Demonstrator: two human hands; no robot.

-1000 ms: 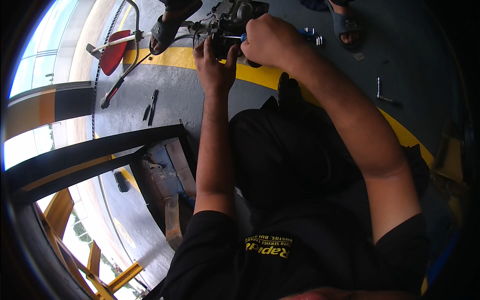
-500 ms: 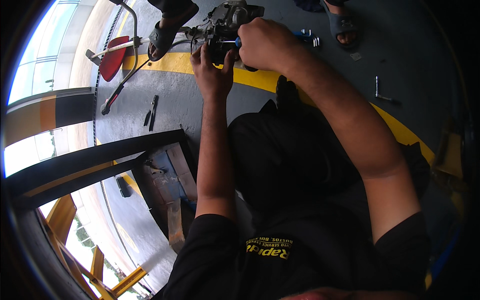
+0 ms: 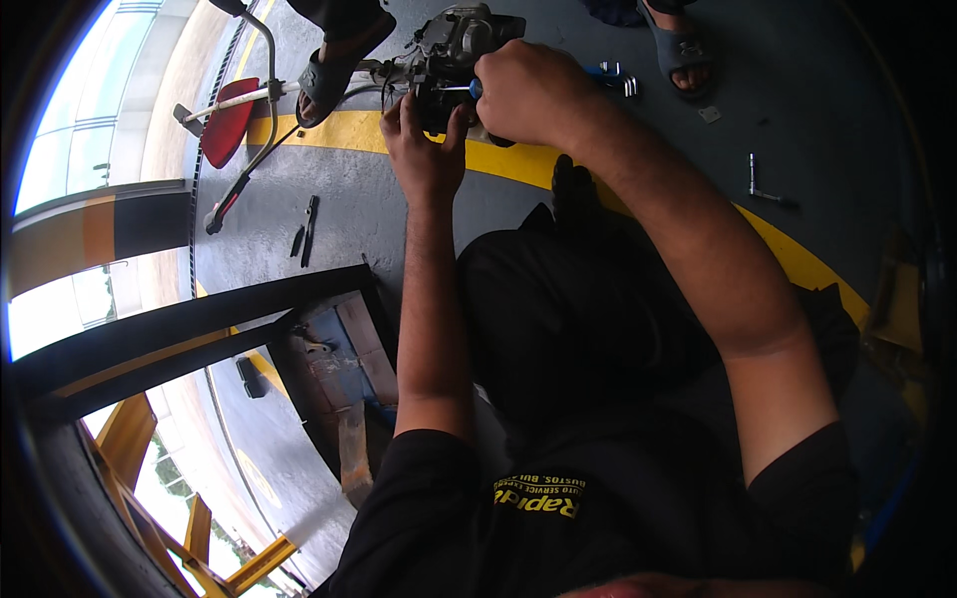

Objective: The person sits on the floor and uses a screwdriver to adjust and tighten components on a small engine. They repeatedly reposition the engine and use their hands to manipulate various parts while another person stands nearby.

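It's black on black here — a dark shirt [image 3: 419, 518], short sleeves [image 3: 802, 488], bright yellow lettering [image 3: 538, 496] across the front, black trousers [image 3: 558, 309] — left hand [image 3: 427, 157] and right hand [image 3: 528, 95] both bare.

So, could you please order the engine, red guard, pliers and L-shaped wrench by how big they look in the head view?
1) Engine, though partly hidden
2) Red guard
3) Pliers and L-shaped wrench: too alike to rank
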